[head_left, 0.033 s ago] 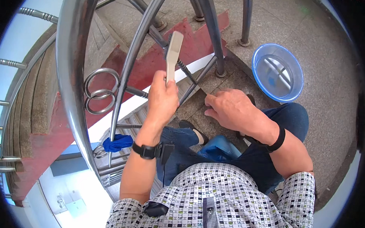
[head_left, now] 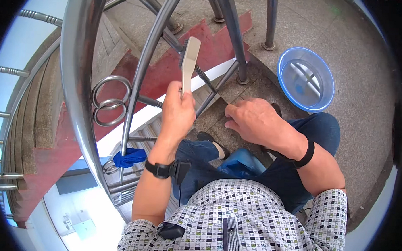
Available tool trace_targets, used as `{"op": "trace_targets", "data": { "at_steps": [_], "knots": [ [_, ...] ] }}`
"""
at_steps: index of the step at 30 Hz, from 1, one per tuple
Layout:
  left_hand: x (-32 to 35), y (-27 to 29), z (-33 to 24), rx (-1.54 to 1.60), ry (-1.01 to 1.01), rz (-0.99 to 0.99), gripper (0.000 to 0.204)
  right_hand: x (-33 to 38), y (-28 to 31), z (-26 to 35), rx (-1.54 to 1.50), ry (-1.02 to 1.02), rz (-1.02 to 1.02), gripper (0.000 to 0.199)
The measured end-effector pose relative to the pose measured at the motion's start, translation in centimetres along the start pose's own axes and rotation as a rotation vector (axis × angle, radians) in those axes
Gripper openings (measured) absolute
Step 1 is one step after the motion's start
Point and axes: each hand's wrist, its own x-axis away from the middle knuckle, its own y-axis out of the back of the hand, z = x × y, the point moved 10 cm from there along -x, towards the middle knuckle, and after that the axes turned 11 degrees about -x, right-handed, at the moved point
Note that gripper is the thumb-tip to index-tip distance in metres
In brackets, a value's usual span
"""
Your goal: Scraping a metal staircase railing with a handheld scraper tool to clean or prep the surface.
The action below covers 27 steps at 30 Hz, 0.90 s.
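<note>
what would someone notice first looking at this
The big shiny steel railing curving down the left. Just right of it, the left hand holds up a pale brush against a thin baluster, while the right hand rests lower. A blue basin sits on the floor, upper right.

Brush (head_left: 188, 63): in left hand (head_left: 178, 113), against railing bar (head_left: 198, 72)
Basin (head_left: 306, 78): on floor, right of railing
Right hand (head_left: 252, 120): near knee

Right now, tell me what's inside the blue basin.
The blue basin on the stone floor looks to hold shallow clear water; through it the pale bottom shows, with a small blue patch. Reflections of the railing cross the surface, so anything small lying beneath them cannot be made out.
</note>
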Motion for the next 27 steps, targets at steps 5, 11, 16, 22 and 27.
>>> {"op": "trace_targets", "data": {
  "at_steps": [5,11,16,22,27],
  "knots": [
    [2.2,-0.1,0.3,0.153,0.115,0.044,0.006,0.0,0.4,0.8,-0.007,0.032,0.007,0.025],
    [-0.2,-0.6,-1.0,0.185,0.122,0.054,0.006,-0.1,0.2,0.2,0.002,0.013,0.01,0.025],
    [-3.3,-1.7,-2.1,0.236,0.107,0.057,0.007,-0.4,-0.1,0.0,0.035,0.009,0.029,0.025],
    [-1.5,-1.9,-1.5,0.203,0.073,0.043,0.006,-0.2,-0.2,-0.2,0.026,0.003,0.011,0.025],
    [2.2,-1.3,0.1,0.295,0.09,0.054,0.008,0.2,0.3,0.6,0.007,0.026,0.003,0.026]
  ]
}}
